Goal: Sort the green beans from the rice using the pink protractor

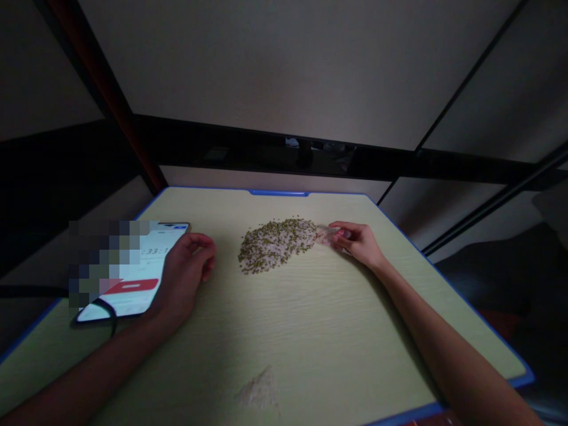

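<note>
A mixed pile of small green beans and pale, whitish grains (275, 244) is spread over the middle of the light wood-grain table (310, 331). At its right end, my right hand (357, 241) pinches a small clear plastic piece with red marks (328, 238), which touches the edge of the pile. My fingers cover part of this plastic, and its exact kind is unclear. My left hand (189, 266) rests left of the pile, beside a phone (137, 284). Its fingers are loosely curled in, and nothing shows in them.
The phone's lit screen has a red bar, and a black cord (106, 307) loops across its lower end. A smaller pale heap (258, 390) lies near the table's front. Blue edging (278, 193) runs round the table. Behind stand pale panels (275, 71) with a dark gap.
</note>
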### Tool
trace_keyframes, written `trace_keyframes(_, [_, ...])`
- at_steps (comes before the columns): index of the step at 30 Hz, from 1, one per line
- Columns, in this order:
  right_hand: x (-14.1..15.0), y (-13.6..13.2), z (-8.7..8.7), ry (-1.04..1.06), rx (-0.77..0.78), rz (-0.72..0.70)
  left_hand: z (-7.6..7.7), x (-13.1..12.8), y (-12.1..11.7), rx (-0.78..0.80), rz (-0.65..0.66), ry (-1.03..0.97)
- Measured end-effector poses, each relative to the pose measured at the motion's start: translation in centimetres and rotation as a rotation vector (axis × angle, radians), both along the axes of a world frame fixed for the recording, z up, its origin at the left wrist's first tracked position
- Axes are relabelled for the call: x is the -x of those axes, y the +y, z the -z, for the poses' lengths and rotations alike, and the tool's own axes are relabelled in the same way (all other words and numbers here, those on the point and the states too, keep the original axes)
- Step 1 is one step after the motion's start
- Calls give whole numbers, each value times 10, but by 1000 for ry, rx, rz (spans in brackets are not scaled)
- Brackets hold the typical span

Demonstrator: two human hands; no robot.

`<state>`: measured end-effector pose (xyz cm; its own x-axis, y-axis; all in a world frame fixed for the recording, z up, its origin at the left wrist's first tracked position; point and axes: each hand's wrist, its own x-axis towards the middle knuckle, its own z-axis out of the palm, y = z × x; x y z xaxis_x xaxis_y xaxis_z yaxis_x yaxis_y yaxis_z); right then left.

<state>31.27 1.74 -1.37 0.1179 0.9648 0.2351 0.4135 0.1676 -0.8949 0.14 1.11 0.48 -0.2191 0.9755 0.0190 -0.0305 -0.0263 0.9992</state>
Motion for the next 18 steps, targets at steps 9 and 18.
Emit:
trace_keyframes(9, [-1, -2, -5, -65, -16, -21, -1, 0, 1, 3, -3, 0])
trace_keyframes(18, [-4, -3, -2, -99, 6, -72, 0, 1, 1, -3, 7, 8])
